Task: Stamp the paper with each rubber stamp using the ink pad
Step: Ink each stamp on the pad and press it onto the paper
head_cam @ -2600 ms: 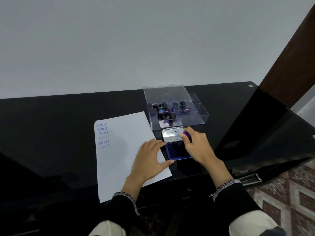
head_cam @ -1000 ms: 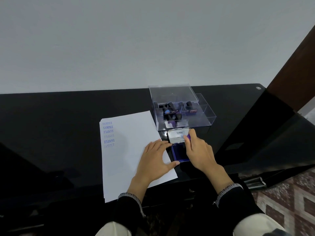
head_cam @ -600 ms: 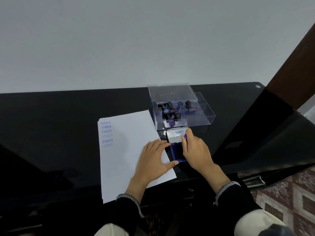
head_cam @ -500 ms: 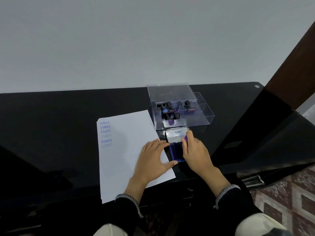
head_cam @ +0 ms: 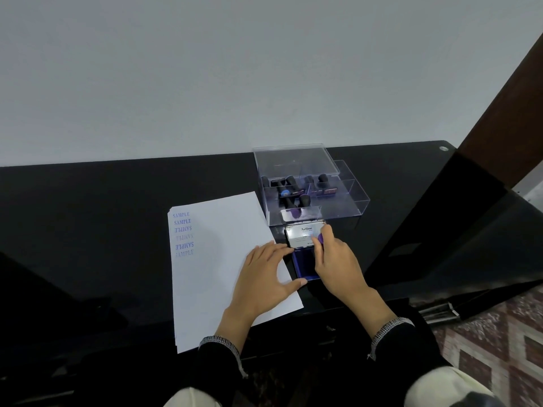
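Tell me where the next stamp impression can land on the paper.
The paper is bare right of the SAMPLE column, up to the left hand lying flat on its right edge, and below the column to its near edge. Crowded right of the sheet: ink pad, right hand gripping a purple-topped stamp, clear stamp box.

the right hand [head_cam: 338,265] hides most of the purple-handled rubber stamp [head_cam: 321,238] and part of the blue ink pad [head_cam: 304,264].
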Demonstrator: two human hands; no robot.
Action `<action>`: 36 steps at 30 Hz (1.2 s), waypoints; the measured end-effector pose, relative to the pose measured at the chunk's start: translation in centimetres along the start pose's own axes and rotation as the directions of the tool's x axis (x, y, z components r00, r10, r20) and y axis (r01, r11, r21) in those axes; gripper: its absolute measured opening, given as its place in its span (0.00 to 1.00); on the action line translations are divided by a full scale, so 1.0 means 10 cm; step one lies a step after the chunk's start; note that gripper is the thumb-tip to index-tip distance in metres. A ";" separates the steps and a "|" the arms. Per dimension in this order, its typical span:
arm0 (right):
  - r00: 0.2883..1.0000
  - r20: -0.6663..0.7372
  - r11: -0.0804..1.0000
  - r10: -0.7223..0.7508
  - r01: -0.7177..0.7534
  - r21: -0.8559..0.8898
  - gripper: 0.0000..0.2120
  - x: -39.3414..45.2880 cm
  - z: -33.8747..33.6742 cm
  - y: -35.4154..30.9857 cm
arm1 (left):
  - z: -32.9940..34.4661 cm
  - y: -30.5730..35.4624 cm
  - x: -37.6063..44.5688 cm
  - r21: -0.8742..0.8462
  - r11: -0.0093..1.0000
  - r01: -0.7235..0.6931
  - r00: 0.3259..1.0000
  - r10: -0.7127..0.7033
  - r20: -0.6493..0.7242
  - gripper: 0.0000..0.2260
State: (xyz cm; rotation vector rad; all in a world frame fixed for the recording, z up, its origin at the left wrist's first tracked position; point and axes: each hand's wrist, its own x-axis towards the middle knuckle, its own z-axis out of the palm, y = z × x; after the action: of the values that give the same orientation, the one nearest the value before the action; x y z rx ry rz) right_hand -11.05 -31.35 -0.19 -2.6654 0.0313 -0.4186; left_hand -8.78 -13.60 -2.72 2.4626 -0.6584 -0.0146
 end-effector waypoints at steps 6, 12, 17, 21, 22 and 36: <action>0.999 0.032 0.994 0.035 -0.038 0.103 0.05 -0.02 -0.03 0.01 | 0.01 -0.01 -0.01 0.008 1.000 -0.003 1.000 0.003 0.005 0.32; 0.995 0.087 0.998 0.055 -0.056 0.006 0.04 0.10 -0.07 -0.03 | 0.00 0.00 0.00 0.008 1.000 -0.001 1.000 0.001 0.006 0.32; 0.999 0.033 0.999 0.028 -0.029 0.026 0.05 0.01 -0.04 -0.02 | 0.00 0.00 0.00 0.009 1.000 -0.001 1.000 0.001 0.004 0.31; 0.999 0.022 0.995 0.040 -0.041 0.096 0.05 -0.08 -0.02 0.00 | 0.01 0.00 0.00 0.013 1.000 -0.006 1.000 0.006 -0.006 0.31; 0.999 0.023 0.993 0.045 -0.048 0.110 0.05 -0.08 -0.03 0.00 | 0.01 0.00 0.00 0.013 1.000 -0.006 1.000 0.006 -0.007 0.32; 0.996 0.071 0.999 0.046 -0.048 0.020 0.05 0.04 -0.07 -0.04 | 0.00 -0.01 0.01 -0.002 1.000 -0.009 1.000 0.009 0.012 0.31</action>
State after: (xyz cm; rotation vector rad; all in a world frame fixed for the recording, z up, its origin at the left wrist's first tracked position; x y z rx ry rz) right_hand -10.91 -31.33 0.69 -2.6505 0.0678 -0.3073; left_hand -8.66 -13.57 -2.73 2.4595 -0.6740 -0.0267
